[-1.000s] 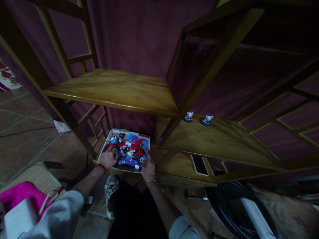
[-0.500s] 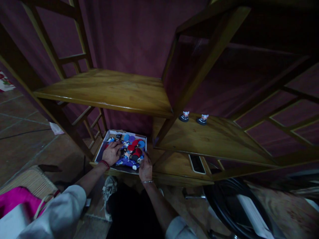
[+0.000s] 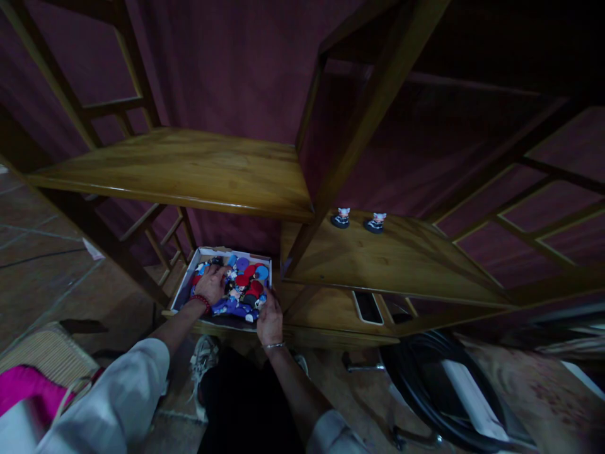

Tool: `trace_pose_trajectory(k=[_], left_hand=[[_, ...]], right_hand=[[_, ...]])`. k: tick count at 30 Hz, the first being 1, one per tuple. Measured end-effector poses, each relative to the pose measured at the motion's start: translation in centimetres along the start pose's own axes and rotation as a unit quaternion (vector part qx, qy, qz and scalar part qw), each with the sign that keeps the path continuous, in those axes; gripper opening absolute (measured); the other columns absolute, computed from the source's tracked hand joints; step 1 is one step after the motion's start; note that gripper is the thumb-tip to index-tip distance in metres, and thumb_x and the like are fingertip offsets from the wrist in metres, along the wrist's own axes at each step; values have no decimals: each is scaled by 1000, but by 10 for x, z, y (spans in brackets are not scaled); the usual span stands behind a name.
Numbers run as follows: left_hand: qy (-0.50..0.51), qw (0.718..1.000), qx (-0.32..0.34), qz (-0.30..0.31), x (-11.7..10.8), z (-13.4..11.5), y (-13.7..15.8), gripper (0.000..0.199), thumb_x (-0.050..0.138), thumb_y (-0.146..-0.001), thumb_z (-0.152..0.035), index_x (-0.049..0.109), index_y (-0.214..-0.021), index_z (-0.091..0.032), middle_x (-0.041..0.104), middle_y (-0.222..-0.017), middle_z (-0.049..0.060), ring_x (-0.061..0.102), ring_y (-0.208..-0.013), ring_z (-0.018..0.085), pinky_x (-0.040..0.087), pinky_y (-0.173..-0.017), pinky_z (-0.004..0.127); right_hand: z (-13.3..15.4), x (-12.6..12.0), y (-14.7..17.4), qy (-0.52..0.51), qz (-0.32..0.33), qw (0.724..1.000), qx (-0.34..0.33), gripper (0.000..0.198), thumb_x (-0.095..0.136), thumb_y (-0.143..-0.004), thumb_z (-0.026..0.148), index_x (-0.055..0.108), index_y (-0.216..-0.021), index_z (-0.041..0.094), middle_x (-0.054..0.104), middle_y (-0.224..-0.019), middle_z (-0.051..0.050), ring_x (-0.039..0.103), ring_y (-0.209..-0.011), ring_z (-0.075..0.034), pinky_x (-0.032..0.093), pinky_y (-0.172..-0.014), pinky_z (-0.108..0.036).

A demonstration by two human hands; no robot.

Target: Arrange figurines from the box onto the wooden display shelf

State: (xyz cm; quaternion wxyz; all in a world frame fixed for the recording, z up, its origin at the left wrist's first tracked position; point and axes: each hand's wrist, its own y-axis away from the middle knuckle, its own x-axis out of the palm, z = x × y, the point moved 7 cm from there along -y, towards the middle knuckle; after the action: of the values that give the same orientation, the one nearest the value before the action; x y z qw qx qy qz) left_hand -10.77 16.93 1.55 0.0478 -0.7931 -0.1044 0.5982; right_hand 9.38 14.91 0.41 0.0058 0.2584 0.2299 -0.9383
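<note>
Figurines (image 3: 242, 281) in box (image 3: 184, 287), under and between hands (image 3: 211, 285)

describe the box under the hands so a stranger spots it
On the wooden shelving, find the upper left shelf. Below it sits a shallow, white-edged box, left hand inside, right hand at its near right corner. Its jumble of red, blue and purple pieces sets it apart from the dark rectangle further right.
</note>
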Motion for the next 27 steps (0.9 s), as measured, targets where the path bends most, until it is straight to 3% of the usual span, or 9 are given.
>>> trace_pose_trajectory(k=[11, 19, 27], left_hand=[[19, 999, 22, -14, -9, -10, -4, 23, 44, -74, -20, 56, -94, -22, 54, -95, 5, 47, -96, 21, 37, -88, 35], [-14, 1000, 12, 13, -1, -11, -6, 39, 43, -76, -22, 52, -114, -22, 54, -95, 7, 46, -98, 21, 36, -89, 34], [-17, 999, -35, -9, -3, -8, -4, 41, 44, -75, -26, 51, -114, -15, 55, -102, 10, 45, -103, 22, 34, -92, 34]], right_hand=[[1, -1, 0, 17, -2, 1000, -8, 53, 34, -74, 1, 43, -124, 16, 50, -121, -10, 45, -112, -20, 39, -95, -39], [3, -1, 0, 19, 8, 1000, 1, 54, 31, -74, 0, 42, -124, 16, 48, -121, -11, 42, -115, -20, 39, -95, -39], [0, 0, 1, 22, 0, 1000, -3, 54, 33, -73, 0, 43, -123, 16, 48, -123, -10, 43, -115, -20, 38, -96, -39]])
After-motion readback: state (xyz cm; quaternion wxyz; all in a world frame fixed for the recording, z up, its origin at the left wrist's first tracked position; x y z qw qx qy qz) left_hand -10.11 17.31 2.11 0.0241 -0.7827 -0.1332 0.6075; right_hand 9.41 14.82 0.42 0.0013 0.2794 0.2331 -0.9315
